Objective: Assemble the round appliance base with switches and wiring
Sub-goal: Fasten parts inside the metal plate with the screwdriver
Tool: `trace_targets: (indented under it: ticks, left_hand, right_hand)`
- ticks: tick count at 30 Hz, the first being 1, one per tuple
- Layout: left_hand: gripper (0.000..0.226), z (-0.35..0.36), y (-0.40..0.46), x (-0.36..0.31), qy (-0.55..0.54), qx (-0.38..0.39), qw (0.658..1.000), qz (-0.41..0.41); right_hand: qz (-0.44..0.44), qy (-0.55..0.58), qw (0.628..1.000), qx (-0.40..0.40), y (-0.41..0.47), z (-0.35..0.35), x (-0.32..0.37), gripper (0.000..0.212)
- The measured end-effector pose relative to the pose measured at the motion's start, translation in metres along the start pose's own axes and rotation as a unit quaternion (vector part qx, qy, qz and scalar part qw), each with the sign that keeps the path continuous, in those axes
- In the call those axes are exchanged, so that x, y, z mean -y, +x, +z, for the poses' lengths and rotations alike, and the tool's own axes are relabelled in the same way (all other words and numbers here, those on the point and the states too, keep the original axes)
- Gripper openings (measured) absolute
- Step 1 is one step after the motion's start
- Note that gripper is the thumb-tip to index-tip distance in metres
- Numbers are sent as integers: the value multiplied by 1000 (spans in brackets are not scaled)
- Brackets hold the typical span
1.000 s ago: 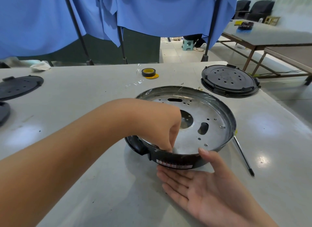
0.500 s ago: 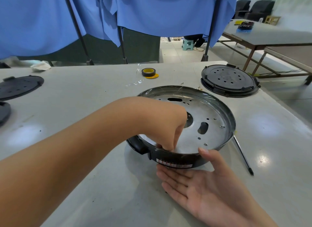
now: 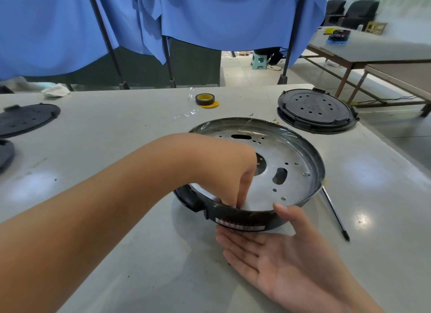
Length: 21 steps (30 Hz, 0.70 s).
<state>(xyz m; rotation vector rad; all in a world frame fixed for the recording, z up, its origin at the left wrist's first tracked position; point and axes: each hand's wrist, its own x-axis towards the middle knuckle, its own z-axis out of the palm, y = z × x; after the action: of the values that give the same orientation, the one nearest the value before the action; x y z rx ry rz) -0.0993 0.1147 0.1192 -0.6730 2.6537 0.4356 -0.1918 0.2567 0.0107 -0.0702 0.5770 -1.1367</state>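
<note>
The round black appliance base with its perforated silver metal plate sits mid-table, near edge tipped up. My right hand lies flat, palm up, fingers under that edge, thumb on the rim. My left hand reaches inside; I cannot tell whether its fingertips pinch anything. I should keep the base steady and work gently.

Left hand reaches inside the round base at its near rim; right hand, palm up, cradles it on the table

Bright, even overhead light. Glare spots shine on the table right of the right hand. Wide-angle edges bend.
</note>
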Motion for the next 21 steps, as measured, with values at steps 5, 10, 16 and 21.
trace_targets:
  ticks: [5, 10, 16, 21]
  left_hand:
    - [29, 2, 0, 5, 13, -37, 999, -21]
    - [17, 3, 2, 1, 21, -16, 1000, -14]
    - [12, 1, 2, 1, -6, -16, 1000, -7]
    - [25, 5, 2, 5, 14, -11, 1000, -17]
  right_hand:
    - [3, 3, 1000, 7, -1, -1, 0, 90]
    - [3, 3, 1000, 10, 0, 0, 0, 88]
    - [-1, 4, 1000, 2, -1, 0, 0, 90]
    - [-2, -1, 1000, 1, 0, 0, 0, 88]
